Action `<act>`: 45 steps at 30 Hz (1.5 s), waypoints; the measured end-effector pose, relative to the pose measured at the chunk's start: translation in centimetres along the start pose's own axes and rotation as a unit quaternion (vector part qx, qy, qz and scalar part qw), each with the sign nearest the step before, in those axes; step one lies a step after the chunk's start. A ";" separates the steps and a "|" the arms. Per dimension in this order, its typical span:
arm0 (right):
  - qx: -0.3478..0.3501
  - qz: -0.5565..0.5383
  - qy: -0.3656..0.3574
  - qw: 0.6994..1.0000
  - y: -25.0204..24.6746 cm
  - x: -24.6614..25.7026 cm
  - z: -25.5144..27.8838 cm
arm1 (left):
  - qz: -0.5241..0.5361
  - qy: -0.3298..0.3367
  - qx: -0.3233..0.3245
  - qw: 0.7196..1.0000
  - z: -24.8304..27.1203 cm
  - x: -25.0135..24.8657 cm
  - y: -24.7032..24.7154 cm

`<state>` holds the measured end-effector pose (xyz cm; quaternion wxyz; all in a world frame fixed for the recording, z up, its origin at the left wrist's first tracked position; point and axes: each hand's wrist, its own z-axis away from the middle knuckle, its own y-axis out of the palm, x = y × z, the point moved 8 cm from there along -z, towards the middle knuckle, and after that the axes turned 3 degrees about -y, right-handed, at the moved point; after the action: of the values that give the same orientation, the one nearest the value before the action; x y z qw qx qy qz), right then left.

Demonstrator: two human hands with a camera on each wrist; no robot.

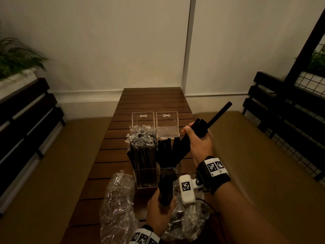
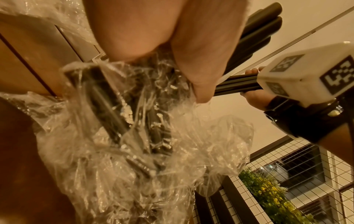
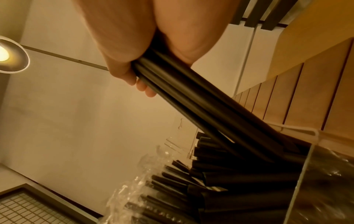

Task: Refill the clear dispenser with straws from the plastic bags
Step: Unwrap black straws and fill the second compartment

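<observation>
Our right hand (image 1: 198,138) is wrapped round a bundle of black straws (image 1: 186,143), held aslant, lower ends already among the straws fanned in the right half of the clear dispenser (image 1: 168,170), just below and inward of that hand. One straw (image 1: 219,113) stands out beyond the fist, away from us. Our left hand (image 1: 161,208), nearer the body, grips a second bundle (image 1: 165,189) upright, just in front of the dispenser and above a crumpled plastic bag (image 2: 172,144) that still holds straws. A second bag (image 1: 117,201) lies outward of the left hand on the slatted worktop (image 1: 151,99). The dispenser's left half, beyond the left hand, is packed with wrapped straws (image 1: 142,148); both lids stand open behind.

To do this step well, we judge the right bundle should be brought closer to upright and slid down along the fan, then released only once the ends seat, so that none catch on the rim; the stray straw wants tucking in first.

The light is dim: straw counts, the floor of the dispenser and the left fingertips cannot be made out, and the nearer bags are cut off by the frame edge.
</observation>
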<state>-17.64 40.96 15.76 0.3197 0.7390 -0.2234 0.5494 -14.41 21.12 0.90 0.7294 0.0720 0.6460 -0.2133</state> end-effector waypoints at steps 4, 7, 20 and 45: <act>0.006 0.034 0.002 0.999 0.3 -1.0 -0.3 | 0.002 -0.002 -0.001 1.000 0.0 0.0 0.0; 0.039 0.075 0.011 0.996 0.8 -2.2 0.1 | -0.002 -0.010 -0.002 1.000 -0.2 0.1 0.0; 0.126 0.268 -0.090 0.951 3.1 -2.8 1.3 | -0.001 -0.006 -0.011 1.000 0.3 -1.6 0.0; 0.148 0.230 -0.039 0.961 3.1 -5.5 0.8 | -0.029 0.021 -0.009 0.999 0.2 -1.6 -0.3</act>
<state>-20.86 38.12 11.05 0.0625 0.7275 -0.3160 0.6058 -14.45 21.11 2.51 0.7102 0.0510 0.6647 -0.2264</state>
